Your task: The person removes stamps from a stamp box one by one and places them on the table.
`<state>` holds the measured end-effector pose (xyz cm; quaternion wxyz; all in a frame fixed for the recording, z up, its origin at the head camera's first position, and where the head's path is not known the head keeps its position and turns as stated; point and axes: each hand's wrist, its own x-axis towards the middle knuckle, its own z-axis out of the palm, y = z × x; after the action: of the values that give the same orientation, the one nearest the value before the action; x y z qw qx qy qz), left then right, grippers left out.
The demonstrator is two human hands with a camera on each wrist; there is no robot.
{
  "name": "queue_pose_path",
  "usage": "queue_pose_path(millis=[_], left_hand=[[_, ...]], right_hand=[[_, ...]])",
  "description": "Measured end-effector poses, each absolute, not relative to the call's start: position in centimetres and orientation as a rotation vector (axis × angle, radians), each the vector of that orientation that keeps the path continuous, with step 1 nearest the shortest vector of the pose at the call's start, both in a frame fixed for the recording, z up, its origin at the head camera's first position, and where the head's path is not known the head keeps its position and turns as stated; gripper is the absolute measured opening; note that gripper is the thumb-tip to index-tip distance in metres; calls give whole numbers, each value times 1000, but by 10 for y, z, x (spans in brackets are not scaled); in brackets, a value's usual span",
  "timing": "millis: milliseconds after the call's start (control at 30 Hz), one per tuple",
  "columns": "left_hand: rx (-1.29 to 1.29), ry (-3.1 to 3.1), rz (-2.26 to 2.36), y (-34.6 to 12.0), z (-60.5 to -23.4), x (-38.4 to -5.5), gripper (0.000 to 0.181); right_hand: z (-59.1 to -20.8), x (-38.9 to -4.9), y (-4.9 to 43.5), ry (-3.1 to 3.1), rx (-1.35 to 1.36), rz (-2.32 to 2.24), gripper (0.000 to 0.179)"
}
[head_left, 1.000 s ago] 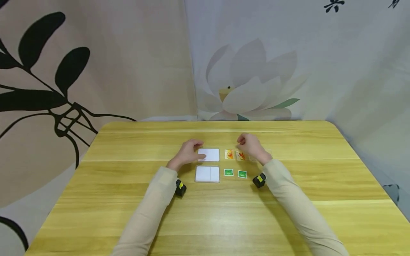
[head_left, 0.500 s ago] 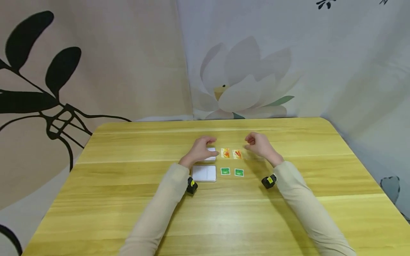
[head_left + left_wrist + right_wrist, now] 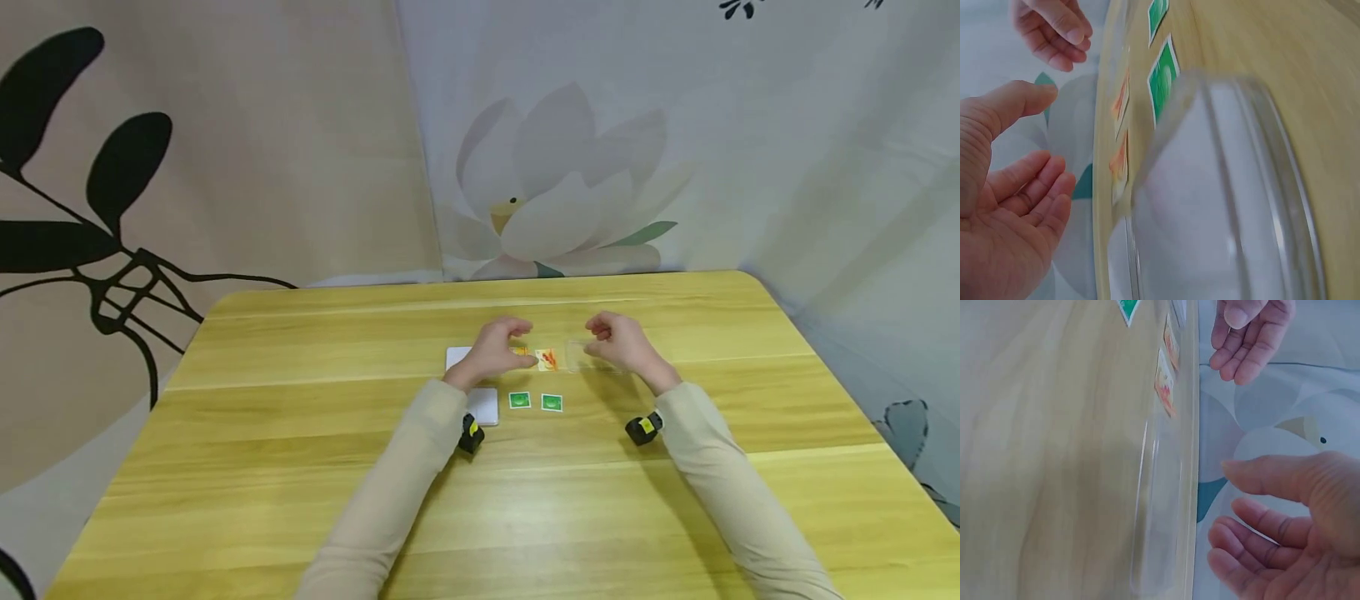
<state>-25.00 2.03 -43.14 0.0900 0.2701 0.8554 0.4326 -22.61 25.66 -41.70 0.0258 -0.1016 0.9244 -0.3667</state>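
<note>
My left hand hovers over the far row, its thumb apart from loosely bent fingers and nothing between them. It partly hides an orange picture card and a flat white case. A second orange card lies just right of its thumb. On the right, my right hand hangs above a clear plastic tray or lid, also holding nothing, thumb and fingers parted in the right wrist view. Two small green cards lie side by side in the nearer row.
A white case with a clear rim and a dividing line lies below my left wrist. Black wrist cameras hang low over the wooden table. A printed cloth stands behind the table's far edge.
My left hand has moved right from the far white case to over the orange cards. My right hand has drawn right, off the second orange card. The head view has shifted slightly.
</note>
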Motion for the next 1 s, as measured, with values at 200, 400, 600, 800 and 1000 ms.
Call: queue_pose_path(millis=[200, 400, 600, 800, 1000], left_hand=[[839, 2532, 1264, 39, -432, -249, 55], [807, 2537, 1217, 59, -436, -249, 56], [783, 2547, 1189, 73, -439, -251, 57], [761, 2552, 1138, 83, -439, -253, 59], [739, 2582, 1056, 94, -439, -255, 61]], right_hand=[[-420, -223, 267, 2882, -322, -1085, 39], [-424, -222, 275, 2882, -310, -1014, 46], [-427, -222, 284, 2875, -393, -998, 56], [-426, -218, 285, 2855, -350, -955, 63], [-428, -218, 284, 2861, -334, -874, 66]])
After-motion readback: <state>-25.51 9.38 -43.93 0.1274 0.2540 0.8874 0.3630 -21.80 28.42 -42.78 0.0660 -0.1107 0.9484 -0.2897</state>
